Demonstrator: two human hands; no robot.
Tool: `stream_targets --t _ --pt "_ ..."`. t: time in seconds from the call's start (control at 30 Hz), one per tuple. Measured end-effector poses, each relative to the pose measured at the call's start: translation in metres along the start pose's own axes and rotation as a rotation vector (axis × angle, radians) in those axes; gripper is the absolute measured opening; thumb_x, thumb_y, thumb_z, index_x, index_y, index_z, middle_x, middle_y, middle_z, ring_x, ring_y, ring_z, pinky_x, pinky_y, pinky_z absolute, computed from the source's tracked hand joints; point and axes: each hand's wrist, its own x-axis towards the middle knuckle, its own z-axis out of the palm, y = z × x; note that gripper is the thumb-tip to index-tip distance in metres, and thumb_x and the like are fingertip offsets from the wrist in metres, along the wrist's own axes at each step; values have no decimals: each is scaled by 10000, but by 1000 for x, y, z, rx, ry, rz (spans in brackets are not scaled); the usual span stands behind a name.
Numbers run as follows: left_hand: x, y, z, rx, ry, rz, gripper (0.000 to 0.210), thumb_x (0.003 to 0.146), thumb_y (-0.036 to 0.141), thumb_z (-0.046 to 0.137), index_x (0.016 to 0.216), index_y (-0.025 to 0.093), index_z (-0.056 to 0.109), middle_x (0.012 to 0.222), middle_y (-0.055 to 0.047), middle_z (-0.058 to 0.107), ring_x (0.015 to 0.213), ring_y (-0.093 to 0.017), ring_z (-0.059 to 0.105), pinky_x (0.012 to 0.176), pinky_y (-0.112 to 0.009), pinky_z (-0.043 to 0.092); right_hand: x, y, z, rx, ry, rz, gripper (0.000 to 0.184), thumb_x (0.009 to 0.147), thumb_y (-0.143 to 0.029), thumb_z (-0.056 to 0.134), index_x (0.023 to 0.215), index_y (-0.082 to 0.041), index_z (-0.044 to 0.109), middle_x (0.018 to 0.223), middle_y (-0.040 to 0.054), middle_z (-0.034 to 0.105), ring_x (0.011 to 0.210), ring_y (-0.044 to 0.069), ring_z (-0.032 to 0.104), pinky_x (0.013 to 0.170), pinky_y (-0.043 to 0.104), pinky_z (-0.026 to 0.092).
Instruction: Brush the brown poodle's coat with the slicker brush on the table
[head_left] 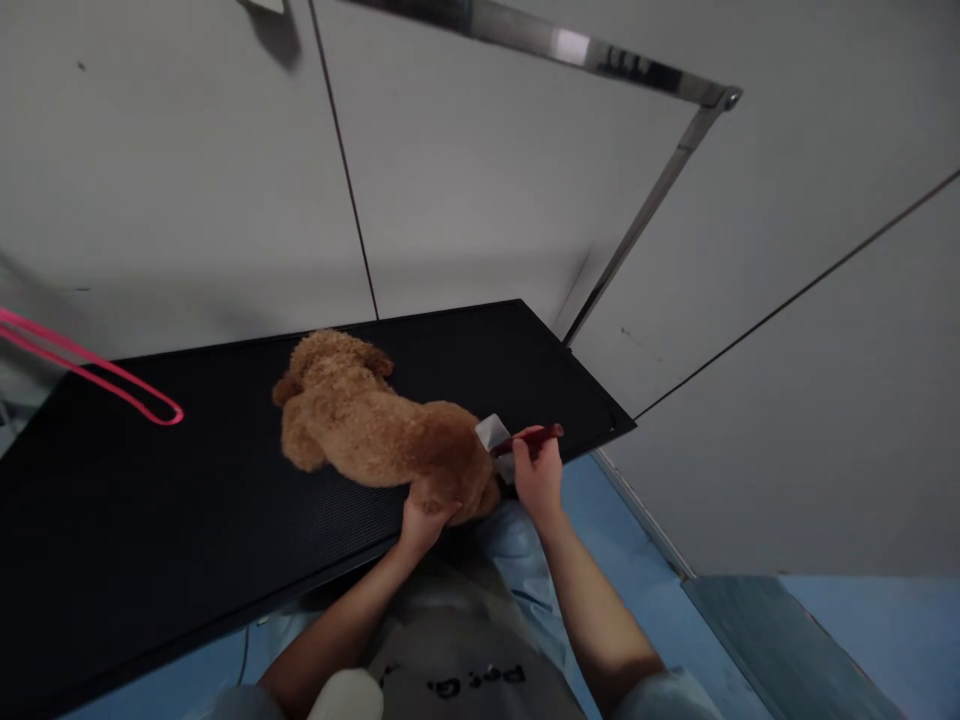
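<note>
A curly brown dog (375, 430) stands on a black grooming table (202, 520), its head toward the far left and its rump toward me. My left hand (424, 525) is closed on the dog's hind leg at the table's near edge; its fingertips are partly hidden by fur. In my right hand (538, 480) is a slicker brush (541, 436), gripped by its dark red handle. The pale, flat brush head lies against the fur at the dog's rear. Which way its bristles face cannot be made out clearly.
A shiny metal grooming arm (630, 240) rises from the table's right end and runs overhead. At the left hangs a pink loop (97, 370). White wall panels (480, 180) stand behind the table, and blue flooring (622, 530) shows below right.
</note>
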Motion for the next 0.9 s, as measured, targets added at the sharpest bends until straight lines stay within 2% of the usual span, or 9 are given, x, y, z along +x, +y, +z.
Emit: stream_targets --t 0.13,0.27,0.33,0.43,0.57,0.6,0.73,0.87,0.9 --pt "-1 0 4 -14 -8 -5 589 468 301 833 987 174 586 916 -85 715 848 -255 688 820 -408 548 4 4 -1 84 -347 1 180 764 -271 584 928 -202 559 813 24 653 730 174 628 697 309 518" --pt "-1 0 4 22 -7 6 619 497 355 826 1026 151 576 968 -107 709 918 -264 678 863 -421 534 10 6 -4 117 65 50 189 786 -286 548 951 -196 526 823 27 631 754 178 620 739 337 514" --pt "-2 -1 4 47 -9 -7 616 481 397 826 993 152 587 963 -107 711 911 -270 680 858 -426 536 9 7 -5 154 28 21 183 786 -274 557 953 -204 528 838 28 637 765 175 624 741 325 514" --pt "-3 -4 3 69 -10 -28 599 479 444 813 962 168 590 912 -93 717 827 -261 693 796 -420 557 9 8 -6 160 -263 43 163 757 -264 590 903 -200 556 810 20 646 739 174 625 705 309 516" --pt "-6 -4 5 130 77 -6 609 457 446 812 957 176 593 957 -109 707 932 -292 670 872 -451 521 16 11 -15 77 128 103 155 790 -281 546 914 -193 517 810 27 635 755 182 619 743 338 503" --pt "-6 -4 5 141 77 -9 590 452 452 809 933 180 600 951 -109 707 943 -296 665 889 -454 511 15 11 -17 85 140 87 151 797 -276 541 921 -197 512 816 27 637 756 180 620 748 338 501" --pt "-4 1 -1 116 -40 -37 483 523 524 746 849 187 629 846 -89 705 842 -266 670 857 -419 520 13 14 -14 171 -279 95 153 757 -259 579 891 -199 538 775 15 641 697 173 620 674 314 515" --pt "-2 9 -9 60 -25 -74 442 704 610 563 742 175 630 755 -86 680 776 -225 642 726 -343 532 18 13 -14 106 111 155 168 783 -284 541 921 -192 514 811 31 631 753 185 619 736 345 515" --pt "-2 11 -10 40 -16 -100 456 734 622 522 687 178 611 682 -70 656 712 -207 627 665 -321 527 17 12 -13 107 125 131 161 791 -279 537 928 -197 514 828 33 634 767 182 621 749 342 515"
